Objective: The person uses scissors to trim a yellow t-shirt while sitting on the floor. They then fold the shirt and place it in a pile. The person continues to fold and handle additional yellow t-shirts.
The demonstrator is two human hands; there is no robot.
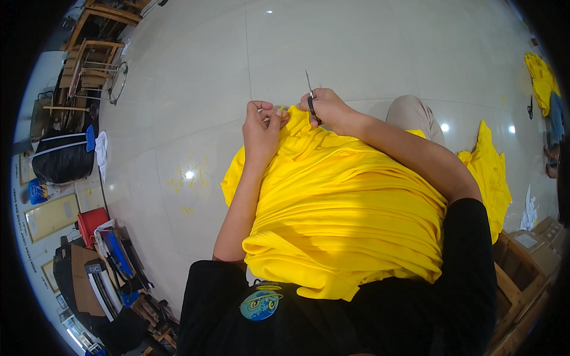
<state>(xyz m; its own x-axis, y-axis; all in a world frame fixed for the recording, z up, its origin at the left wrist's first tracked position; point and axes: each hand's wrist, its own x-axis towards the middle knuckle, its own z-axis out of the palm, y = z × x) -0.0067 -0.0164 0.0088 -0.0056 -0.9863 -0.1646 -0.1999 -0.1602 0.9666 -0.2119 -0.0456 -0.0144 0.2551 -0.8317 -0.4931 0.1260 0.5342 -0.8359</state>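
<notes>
A large bundle of yellow cloth lies heaped in folds across my lap. At its far edge my left hand is closed, thumb and fingers pinching a gathered bit of the cloth. Just to the right, my right hand grips a pair of black-handled scissors. Their metal blades point up and away from the cloth, toward the floor beyond. The fingers of that hand also rest against the cloth's edge. Whether they hold some of it too, I cannot tell.
More yellow cloth lies on the floor at right. Farther right are another yellow pile, black scissors and part of another person. Yellow scraps dot the tiles. A wooden chair and black bag stand left.
</notes>
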